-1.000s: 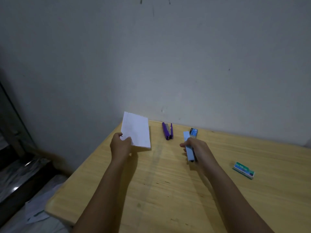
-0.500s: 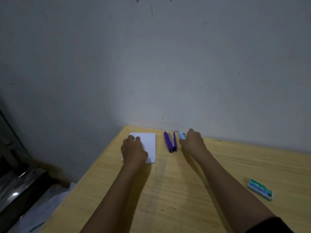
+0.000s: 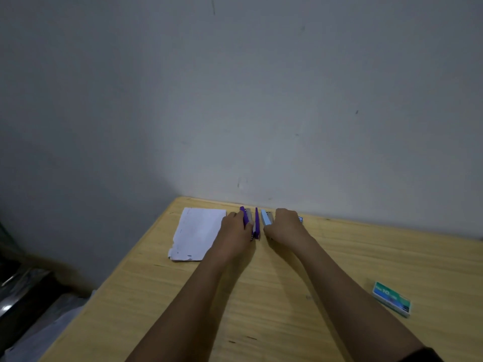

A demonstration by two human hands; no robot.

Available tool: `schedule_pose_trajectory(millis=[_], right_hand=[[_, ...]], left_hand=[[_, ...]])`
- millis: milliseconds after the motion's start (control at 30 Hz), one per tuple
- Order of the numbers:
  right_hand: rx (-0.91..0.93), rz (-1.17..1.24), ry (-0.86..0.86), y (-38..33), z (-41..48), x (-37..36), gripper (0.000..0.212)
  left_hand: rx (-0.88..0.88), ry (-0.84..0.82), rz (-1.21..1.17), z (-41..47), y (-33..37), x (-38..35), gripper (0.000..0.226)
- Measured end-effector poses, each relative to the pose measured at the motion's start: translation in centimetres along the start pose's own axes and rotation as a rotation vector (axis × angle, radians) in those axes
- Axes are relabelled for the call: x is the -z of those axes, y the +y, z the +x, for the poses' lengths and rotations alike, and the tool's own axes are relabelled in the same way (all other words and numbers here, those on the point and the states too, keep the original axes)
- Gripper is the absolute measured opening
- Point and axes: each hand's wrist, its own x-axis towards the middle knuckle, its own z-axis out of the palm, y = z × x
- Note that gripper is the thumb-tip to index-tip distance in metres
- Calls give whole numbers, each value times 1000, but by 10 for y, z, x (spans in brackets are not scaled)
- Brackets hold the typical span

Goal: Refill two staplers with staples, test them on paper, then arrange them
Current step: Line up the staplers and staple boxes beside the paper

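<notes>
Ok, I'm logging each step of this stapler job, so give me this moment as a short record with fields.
surface: wooden table against a grey wall
paper: white sheet flat on the table, left of both staplers
purple stapler: near the wall, left hand on it
light blue stapler: just right of the purple one, right hand on it
staple box: green box apart, on the right
stage: staplers side by side, being arranged
</notes>
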Motion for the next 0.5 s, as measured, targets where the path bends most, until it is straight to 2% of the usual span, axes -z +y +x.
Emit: schedule_pose_trajectory(millis=[67, 167, 300, 433, 500], right_hand=[[-3, -6, -64, 2, -2, 4, 10], [-4, 8, -113, 2, -4, 6, 24], [29, 54, -93, -1, -6, 3, 34], [72, -17, -105, -4, -7, 2, 28], [65, 3, -110, -2, -8, 3, 36]], left_hand=[[-12, -19, 27, 6, 0, 0, 29], [-18, -38, 43, 10, 0, 1, 34], [-24, -32, 21, 13, -1, -2, 31], [-18, -20, -30, 14, -4, -3, 30], [-16, -15, -59, 13, -5, -3, 29]])
